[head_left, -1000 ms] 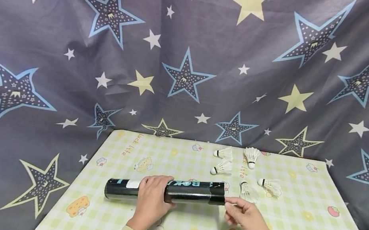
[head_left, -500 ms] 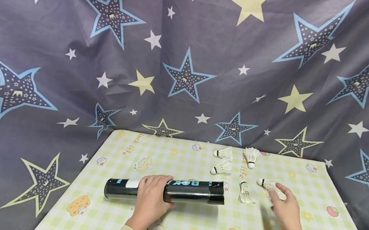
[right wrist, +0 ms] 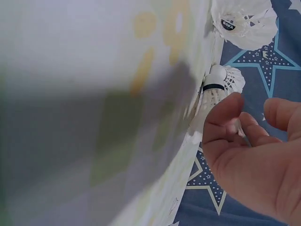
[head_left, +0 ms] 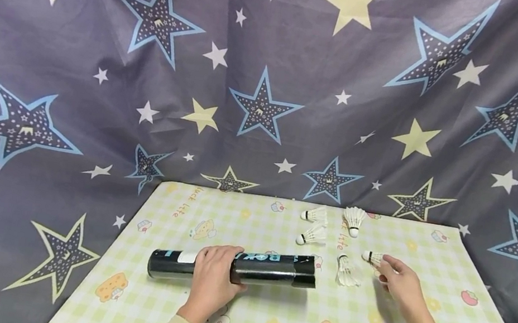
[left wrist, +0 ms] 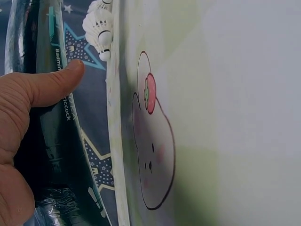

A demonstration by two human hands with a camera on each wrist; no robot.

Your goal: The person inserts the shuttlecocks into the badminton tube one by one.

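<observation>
A long black shuttlecock tube (head_left: 271,274) with blue lettering and a white patch lies lengthwise across my front. My left hand (head_left: 213,281) grips it round the middle; in the left wrist view the thumb (left wrist: 59,84) lies along its printed side. To the right, my right hand (head_left: 402,289) has its curled fingers at the feathered skirt of a white shuttlecock (head_left: 372,257), whose cork end points left. The fingers hide most of its feathers. In the right wrist view the same shuttlecock's black band and cork (right wrist: 215,80) show beyond the bent fingers (right wrist: 223,117).
Beside the tube's right end lies another shuttlecock (head_left: 346,271). Farther back are a shuttlecock (head_left: 312,234), one behind it (head_left: 315,214) and one standing feathers-up to the right (head_left: 354,222). The checked tabletop (head_left: 264,320) ends at a star-patterned curtain (head_left: 299,38).
My right hand has left the tube's right end, moved right and back to the rightmost shuttlecock, and its fingers have closed in on the feathers. The left hand and tube stay put.
</observation>
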